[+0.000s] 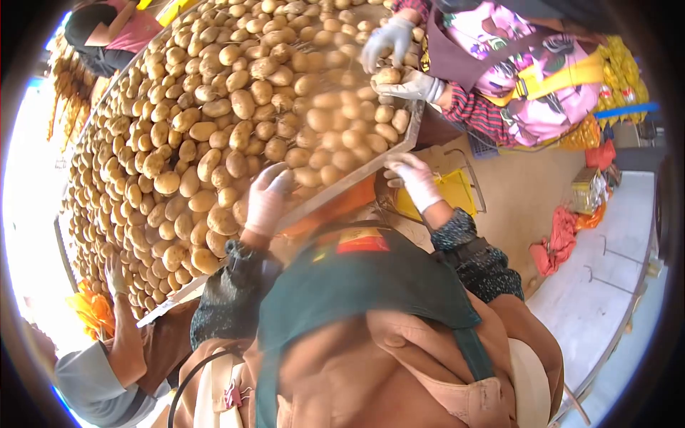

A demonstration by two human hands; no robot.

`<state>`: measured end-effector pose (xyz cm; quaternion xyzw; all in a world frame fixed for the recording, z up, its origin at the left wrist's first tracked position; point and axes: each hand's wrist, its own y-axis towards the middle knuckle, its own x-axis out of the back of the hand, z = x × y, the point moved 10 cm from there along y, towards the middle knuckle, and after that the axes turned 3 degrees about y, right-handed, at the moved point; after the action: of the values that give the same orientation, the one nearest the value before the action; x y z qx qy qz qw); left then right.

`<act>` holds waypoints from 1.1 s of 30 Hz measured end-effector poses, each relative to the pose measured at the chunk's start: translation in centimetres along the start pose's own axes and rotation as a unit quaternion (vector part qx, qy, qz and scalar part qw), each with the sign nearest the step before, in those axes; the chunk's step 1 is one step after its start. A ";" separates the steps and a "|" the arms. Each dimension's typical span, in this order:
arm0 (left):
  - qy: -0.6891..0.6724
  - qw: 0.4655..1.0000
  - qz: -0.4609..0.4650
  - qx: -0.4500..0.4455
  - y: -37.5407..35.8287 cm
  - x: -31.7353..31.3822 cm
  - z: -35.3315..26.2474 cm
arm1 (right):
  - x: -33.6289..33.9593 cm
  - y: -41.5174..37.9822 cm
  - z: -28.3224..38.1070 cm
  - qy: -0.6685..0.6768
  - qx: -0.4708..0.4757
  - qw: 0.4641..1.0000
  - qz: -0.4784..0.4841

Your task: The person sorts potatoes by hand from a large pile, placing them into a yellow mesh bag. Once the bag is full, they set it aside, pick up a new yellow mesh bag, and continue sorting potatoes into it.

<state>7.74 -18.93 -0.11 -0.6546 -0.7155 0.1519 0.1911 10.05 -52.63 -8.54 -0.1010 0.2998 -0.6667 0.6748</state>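
Observation:
Brown potatoes (pixel 203 130) are heaped on a large table with a pale raised rim (pixel 342 183). My left hand (pixel 268 200), in a white glove, rests at the near edge of the heap against the potatoes; its fingers are bent, and I cannot make out whether something is under them. My right hand (pixel 412 178), also gloved in white, hangs just outside the rim near the table's corner, its fingers spread and holding nothing. Below that hand is a yellow seat or tray (pixel 446 194) on a metal frame.
Across the corner, a co-worker's gloved hands (pixel 410 84) hold a potato. Another person's hand (pixel 115 277) touches the heap at lower left, and a third person (pixel 114 36) sits at upper left. Red bags (pixel 559 242) lie beside a pale surface (pixel 599 285) at right.

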 end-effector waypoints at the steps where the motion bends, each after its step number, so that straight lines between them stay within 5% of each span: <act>1: -0.021 0.998 -0.051 -0.025 -0.4 1.7 -0.6 | -1.9 1.5 1.0 -0.122 0.062 0.991 0.010; 5: -0.097 0.987 -0.115 -0.062 -1.4 7.1 0.3 | -11.7 5.9 5.1 -0.375 0.306 0.874 0.039; 6: -0.059 0.990 -0.112 -0.068 -1.1 7.7 0.4 | -13.2 7.8 4.6 -0.416 0.251 0.873 0.041; 8: 0.018 0.991 -0.106 -0.079 -0.5 9.0 0.8 | -18.4 8.7 6.1 -0.511 0.326 0.791 0.083; 11: 0.112 0.985 -0.079 -0.106 -0.1 8.2 -1.2 | -21.6 10.9 4.8 -0.702 0.296 0.644 0.075; 12: 0.119 0.987 -0.063 -0.089 0.1 7.7 -1.8 | -22.0 11.3 4.6 -0.710 0.279 0.641 0.084; 14: 0.276 0.939 -0.043 -0.199 1.0 6.3 -5.1 | -22.4 11.9 4.4 -0.728 0.244 0.633 0.099; 15: 0.351 0.901 -0.031 -0.252 1.5 5.3 -6.2 | -21.9 12.1 4.7 -0.694 0.269 0.660 0.103; 18: 0.558 0.802 0.032 -0.212 4.9 2.3 -5.3 | -20.5 13.7 4.7 -0.535 0.312 0.763 0.184; 20: 0.675 0.723 0.050 -0.134 6.9 0.6 -4.6 | -18.6 13.8 4.2 -0.372 0.234 0.881 0.174; 24: 0.731 0.673 0.069 -0.090 10.2 -1.4 -2.3 | -16.4 11.8 4.6 -0.117 0.080 0.975 0.170; 26: 0.732 0.672 0.077 -0.086 11.2 -1.8 -1.6 | -15.6 10.2 4.6 0.063 -0.037 0.981 0.180; 30: 0.715 0.682 0.105 -0.112 11.6 -0.9 -2.1 | -15.5 7.1 5.3 0.357 -0.101 0.904 0.212; 33: 0.720 0.678 0.085 -0.118 11.6 -1.2 -1.5 | -13.4 8.0 3.7 0.364 -0.104 0.918 0.122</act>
<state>18.70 -19.09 -4.29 -0.6368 -0.3097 -0.4370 0.5546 19.73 -40.04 -6.26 0.1161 0.6023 -0.5351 0.5809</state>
